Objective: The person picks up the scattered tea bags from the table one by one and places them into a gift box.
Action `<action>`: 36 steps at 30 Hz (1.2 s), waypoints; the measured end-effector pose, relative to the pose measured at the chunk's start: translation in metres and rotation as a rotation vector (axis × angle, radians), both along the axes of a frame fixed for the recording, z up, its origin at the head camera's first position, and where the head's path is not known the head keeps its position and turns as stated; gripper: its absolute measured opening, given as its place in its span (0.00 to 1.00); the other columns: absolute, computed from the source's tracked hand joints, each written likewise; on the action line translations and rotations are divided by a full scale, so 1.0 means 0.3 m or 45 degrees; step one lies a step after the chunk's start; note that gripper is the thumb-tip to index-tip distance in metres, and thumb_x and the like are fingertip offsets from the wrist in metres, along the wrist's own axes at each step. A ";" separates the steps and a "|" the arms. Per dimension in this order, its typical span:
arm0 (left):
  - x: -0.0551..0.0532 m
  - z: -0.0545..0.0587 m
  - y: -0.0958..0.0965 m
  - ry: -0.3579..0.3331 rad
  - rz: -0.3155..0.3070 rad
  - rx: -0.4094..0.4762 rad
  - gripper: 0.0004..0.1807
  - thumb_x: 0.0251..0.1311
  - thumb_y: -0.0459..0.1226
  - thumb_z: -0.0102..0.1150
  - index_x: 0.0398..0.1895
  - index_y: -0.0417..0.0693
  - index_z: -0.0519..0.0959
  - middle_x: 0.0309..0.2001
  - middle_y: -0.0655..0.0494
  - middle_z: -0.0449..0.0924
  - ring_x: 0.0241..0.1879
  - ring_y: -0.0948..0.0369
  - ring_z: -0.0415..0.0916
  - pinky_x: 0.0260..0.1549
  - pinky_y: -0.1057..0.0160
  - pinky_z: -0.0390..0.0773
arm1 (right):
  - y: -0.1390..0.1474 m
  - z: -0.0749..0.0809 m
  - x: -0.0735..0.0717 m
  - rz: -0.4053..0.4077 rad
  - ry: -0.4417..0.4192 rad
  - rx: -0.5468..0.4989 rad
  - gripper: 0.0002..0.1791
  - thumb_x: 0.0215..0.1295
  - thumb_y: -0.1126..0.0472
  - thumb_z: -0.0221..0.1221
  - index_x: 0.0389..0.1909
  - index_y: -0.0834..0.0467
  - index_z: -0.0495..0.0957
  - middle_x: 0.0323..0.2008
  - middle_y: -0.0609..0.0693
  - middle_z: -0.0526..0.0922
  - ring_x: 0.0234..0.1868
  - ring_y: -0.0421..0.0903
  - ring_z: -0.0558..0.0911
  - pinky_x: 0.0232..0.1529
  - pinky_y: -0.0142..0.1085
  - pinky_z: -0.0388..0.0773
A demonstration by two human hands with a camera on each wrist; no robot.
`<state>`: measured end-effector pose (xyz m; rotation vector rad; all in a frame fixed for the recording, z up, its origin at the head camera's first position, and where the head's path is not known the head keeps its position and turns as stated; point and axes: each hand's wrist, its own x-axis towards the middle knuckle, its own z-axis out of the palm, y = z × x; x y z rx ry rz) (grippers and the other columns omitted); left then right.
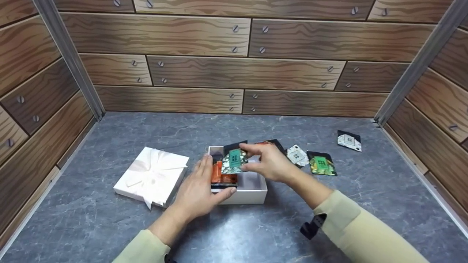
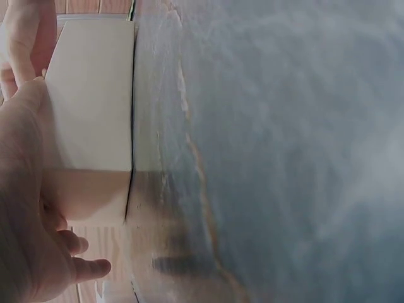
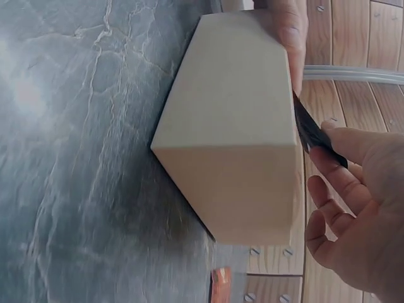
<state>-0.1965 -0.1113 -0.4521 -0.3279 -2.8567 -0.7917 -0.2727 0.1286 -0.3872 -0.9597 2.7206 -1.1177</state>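
Observation:
A white open box stands in the middle of the table, with orange-and-black sachets inside its left part. My right hand pinches a green-and-black sachet by its right edge, just over the box. In the right wrist view this sachet's dark back shows between thumb and fingers, beside the rim. My left hand lies against the box's left side with long, straight fingers. Its thumb reaches along the front rim, as the left wrist view also shows.
Left of the box lies a white lid with a ribbon bow. To the right are a silvery sachet, a yellow-green one and another silvery one farther back. A red-and-black sachet lies behind the right hand. Wood-patterned walls enclose the table.

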 end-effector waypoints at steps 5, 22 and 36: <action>0.000 0.001 0.002 0.004 -0.006 0.006 0.63 0.64 0.70 0.61 0.85 0.33 0.50 0.83 0.36 0.50 0.80 0.37 0.53 0.73 0.36 0.63 | -0.041 -0.013 -0.003 0.047 -0.059 0.017 0.40 0.63 0.58 0.76 0.74 0.63 0.73 0.51 0.54 0.89 0.59 0.54 0.84 0.66 0.54 0.76; -0.002 -0.001 0.001 0.016 0.004 0.000 0.63 0.64 0.69 0.62 0.84 0.33 0.50 0.83 0.34 0.52 0.80 0.38 0.54 0.71 0.36 0.66 | -0.136 -0.050 -0.032 0.098 -0.075 0.148 0.41 0.61 0.58 0.75 0.73 0.67 0.73 0.41 0.49 0.90 0.57 0.51 0.84 0.67 0.51 0.76; -0.006 -0.006 0.001 0.031 0.004 0.006 0.63 0.64 0.69 0.62 0.84 0.32 0.51 0.82 0.33 0.52 0.79 0.37 0.55 0.71 0.35 0.65 | -0.084 -0.010 -0.020 0.073 0.010 0.180 0.37 0.65 0.58 0.73 0.73 0.64 0.74 0.47 0.53 0.91 0.60 0.56 0.84 0.68 0.53 0.74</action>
